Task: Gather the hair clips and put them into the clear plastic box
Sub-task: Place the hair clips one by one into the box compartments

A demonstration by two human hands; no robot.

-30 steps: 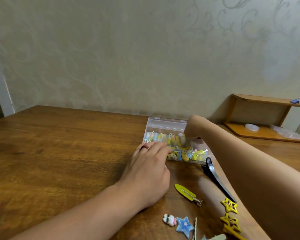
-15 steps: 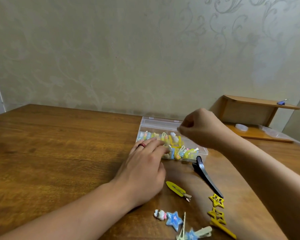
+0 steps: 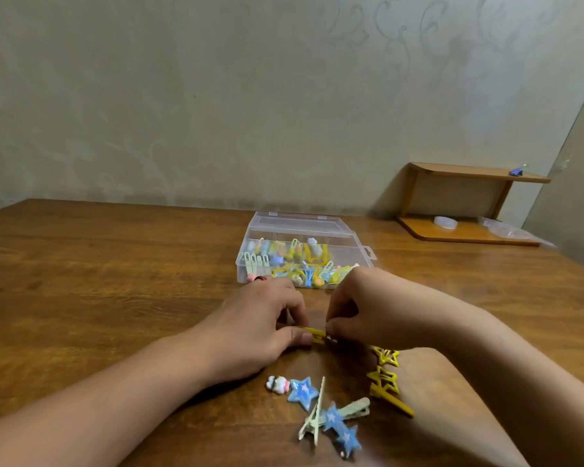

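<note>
Wooden table [image 3: 115, 281]: both hands' fingers pinching yellow clip [image 3: 312, 333]; star clips [image 3: 383, 375] beside, clear box [image 3: 358, 256] behind.

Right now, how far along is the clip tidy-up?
Most clips already lie in the open clear box. Both hands, left hand and right hand, hold a yellow clip near the table. Star clips and blue stars remain outside.
</note>
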